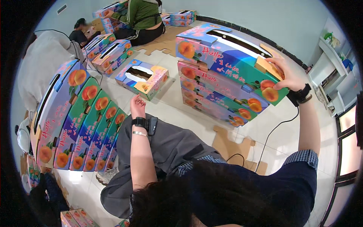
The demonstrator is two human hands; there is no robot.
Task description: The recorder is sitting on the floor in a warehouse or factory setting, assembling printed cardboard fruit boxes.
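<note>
At the right, a stack of colourful fruit boxes printed with peaches stands on the floor. My right hand (pixel 285 77) grips the near right corner of its top cardboard box (pixel 230 62), fingers over the upper edge and thumb on the end face. This box has a long slot in its top. My left hand (pixel 138 106) hovers above my knee, fingers loosely curled but apart, holding nothing. Just beyond it, a single cardboard box (pixel 155 81) sits on the floor with a wide opening in its top. At my left rises another tall stack of boxes (pixel 85 125).
A person in green (pixel 143 17) sits at the back beside more boxes (pixel 111 56). Another person in pale clothing (pixel 47 64) is at the left. Cardboard scraps (pixel 232 145) and a black cable (pixel 270 134) lie on the tiled floor. A white shelf unit (pixel 332 53) stands far right.
</note>
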